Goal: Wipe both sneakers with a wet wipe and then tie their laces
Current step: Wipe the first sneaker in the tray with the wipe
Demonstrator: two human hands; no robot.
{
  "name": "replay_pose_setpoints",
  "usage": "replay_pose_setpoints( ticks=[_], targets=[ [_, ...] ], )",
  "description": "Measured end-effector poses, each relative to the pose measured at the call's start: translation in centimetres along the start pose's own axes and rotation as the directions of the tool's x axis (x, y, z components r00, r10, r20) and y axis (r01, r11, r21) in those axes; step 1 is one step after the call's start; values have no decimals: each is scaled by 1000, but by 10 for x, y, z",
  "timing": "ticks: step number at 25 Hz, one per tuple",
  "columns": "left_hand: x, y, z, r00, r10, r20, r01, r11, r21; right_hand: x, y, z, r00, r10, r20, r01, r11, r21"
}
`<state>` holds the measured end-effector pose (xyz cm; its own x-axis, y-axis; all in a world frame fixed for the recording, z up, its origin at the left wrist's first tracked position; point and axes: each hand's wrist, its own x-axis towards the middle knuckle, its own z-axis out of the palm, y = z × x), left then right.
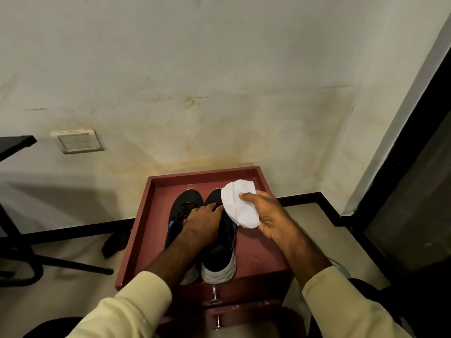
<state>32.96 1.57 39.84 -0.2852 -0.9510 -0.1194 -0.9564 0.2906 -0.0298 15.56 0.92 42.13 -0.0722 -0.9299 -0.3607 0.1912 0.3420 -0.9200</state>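
Two black sneakers with white soles and blue accents stand side by side, toes toward the wall, on the dark red top of a small drawer cabinet. The left sneaker is partly covered by my left arm. My left hand rests on the laces and tongue area between the two shoes, fingers curled onto the right sneaker. My right hand hovers just right of that shoe and pinches a white wet wipe, which hangs unfolded above the shoe's toe.
The cabinet has a raised rim and metal drawer handles facing me. It stands against a stained wall. A dark table leg and base lie on the floor at left, with a wall socket plate above. A black door frame runs along the right.
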Motion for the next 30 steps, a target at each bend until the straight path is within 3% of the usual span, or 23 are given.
replay_pose_setpoints(
  ticks=[7,10,12,14,17,19,21,23,25,27,30],
  targets=[
    [14,-1,6,991,-122,50,123,992,-21,8,-1,-17,991,21,-136,-8,996,92],
    [4,-5,-6,987,-130,-94,97,949,-300,10,-10,-16,983,-19,-182,52,982,179],
    [-3,-15,-18,961,-149,-232,12,862,-506,11,-17,-15,970,-61,-236,123,959,256],
    [-10,-21,-29,933,-162,-321,-71,792,-607,10,-23,-16,955,-91,-283,186,926,328],
    [-18,-29,-27,903,-166,-396,-168,712,-682,4,-32,-7,913,-197,-356,317,892,322],
    [-14,-33,-21,905,-176,-387,-170,683,-710,-5,-33,5,835,-406,-371,483,863,144],
    [-6,-33,-18,913,-172,-371,-159,688,-708,-5,-24,13,704,-675,-220,651,737,-179],
    [-2,-27,-23,918,-144,-370,-182,677,-714,4,-8,19,592,-801,90,724,480,-495],
    [-3,-27,-23,908,-143,-393,-212,652,-728,13,9,29,630,-726,275,675,336,-657],
    [-3,-34,-22,890,-210,-405,-195,627,-755,7,24,39,679,-656,329,651,332,-682],
    [-6,-44,-24,863,-313,-396,-154,584,-797,-7,35,49,673,-619,405,675,289,-679]
  ],
)
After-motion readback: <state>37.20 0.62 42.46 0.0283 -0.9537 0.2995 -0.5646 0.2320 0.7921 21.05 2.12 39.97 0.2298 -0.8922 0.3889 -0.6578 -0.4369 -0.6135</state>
